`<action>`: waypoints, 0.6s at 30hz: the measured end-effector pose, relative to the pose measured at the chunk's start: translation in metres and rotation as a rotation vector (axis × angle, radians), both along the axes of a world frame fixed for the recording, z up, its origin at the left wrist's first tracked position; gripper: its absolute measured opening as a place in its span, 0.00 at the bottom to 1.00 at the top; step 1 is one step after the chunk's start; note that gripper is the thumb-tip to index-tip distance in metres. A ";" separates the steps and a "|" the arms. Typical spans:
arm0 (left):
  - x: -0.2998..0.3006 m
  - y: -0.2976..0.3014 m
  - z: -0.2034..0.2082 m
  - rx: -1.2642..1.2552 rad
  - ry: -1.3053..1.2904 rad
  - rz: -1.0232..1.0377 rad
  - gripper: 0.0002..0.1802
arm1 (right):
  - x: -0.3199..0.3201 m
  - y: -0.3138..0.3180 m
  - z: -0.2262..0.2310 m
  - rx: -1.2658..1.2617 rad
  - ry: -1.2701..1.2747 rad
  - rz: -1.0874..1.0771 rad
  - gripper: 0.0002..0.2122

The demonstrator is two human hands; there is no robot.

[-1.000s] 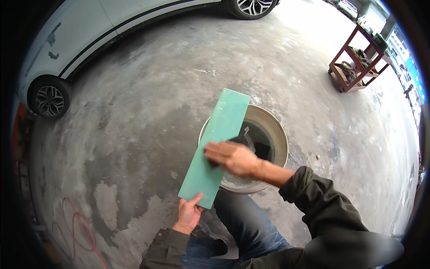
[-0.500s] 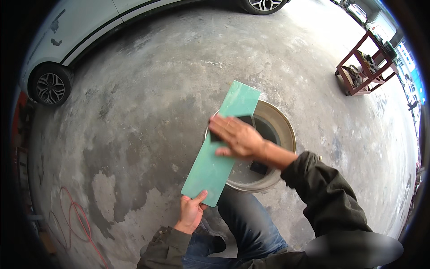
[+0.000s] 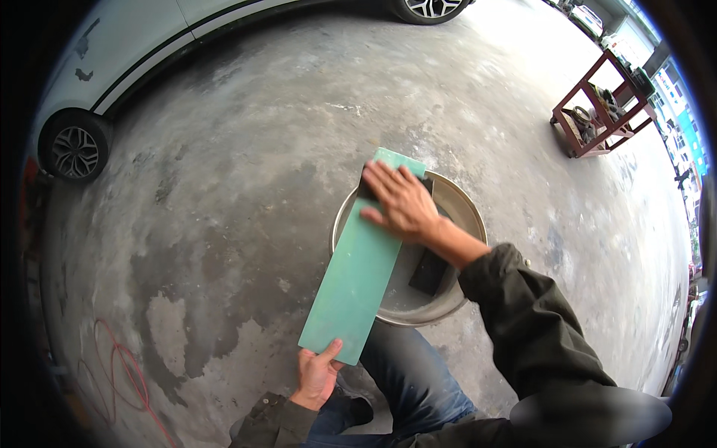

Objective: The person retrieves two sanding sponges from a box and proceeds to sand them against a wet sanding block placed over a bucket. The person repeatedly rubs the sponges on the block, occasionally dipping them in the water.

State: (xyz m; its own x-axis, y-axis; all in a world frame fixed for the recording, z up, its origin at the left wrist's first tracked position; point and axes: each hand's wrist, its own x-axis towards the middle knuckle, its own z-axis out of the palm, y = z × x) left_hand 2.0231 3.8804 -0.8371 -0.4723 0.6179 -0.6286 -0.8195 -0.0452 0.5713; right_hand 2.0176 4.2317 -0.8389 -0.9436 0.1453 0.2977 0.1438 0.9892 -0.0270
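A long light-green panel (image 3: 351,284) slants across the top of a round metal basin (image 3: 475,213), its near end toward me. My left hand (image 3: 317,377) grips that near end, thumb on top and fingers underneath. My right hand (image 3: 405,200) lies flat on a dark sheet that looks like sandpaper (image 3: 428,184), pressing it onto the panel close to its far end. The fingers are stretched out, and the sheet shows on both sides of them. Inside the basin, in what looks like shallow cloudy water, is a dark flat piece (image 3: 427,275); the panel and my arm hide part of the interior.
A light-coloured car (image 3: 142,45) with scraped paint stands at the far left. To the far right is a dark red tool cart (image 3: 590,112) holding tape and other items. A red hose (image 3: 123,366) curls on the stained concrete floor (image 3: 246,194) at lower left.
My right hand and the dark sheet have slid up along the panel toward its far end. The panel has shifted slightly nearer to me, my left hand still gripping it.
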 end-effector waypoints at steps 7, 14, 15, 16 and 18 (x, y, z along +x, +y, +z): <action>0.001 -0.003 -0.003 -0.016 -0.005 0.037 0.17 | -0.017 -0.022 -0.003 0.121 -0.130 -0.195 0.43; 0.001 -0.003 -0.002 -0.051 -0.013 0.042 0.17 | -0.032 -0.013 -0.002 0.204 -0.136 -0.229 0.45; 0.002 -0.002 0.000 -0.042 -0.008 0.037 0.17 | -0.023 -0.015 -0.004 0.172 -0.109 -0.198 0.45; 0.003 0.001 0.002 -0.032 -0.003 0.033 0.17 | -0.023 -0.007 -0.004 0.104 -0.107 -0.208 0.45; 0.003 0.002 0.002 -0.026 0.000 0.022 0.17 | -0.035 0.019 0.003 -0.030 -0.095 -0.229 0.46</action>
State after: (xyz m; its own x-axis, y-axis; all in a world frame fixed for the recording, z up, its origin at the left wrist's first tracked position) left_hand 2.0262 3.8823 -0.8352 -0.4857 0.5907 -0.6444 -0.8183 -0.0480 0.5728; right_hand 1.9821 4.2508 -0.8359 -0.9084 0.3665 0.2013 0.3678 0.9293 -0.0319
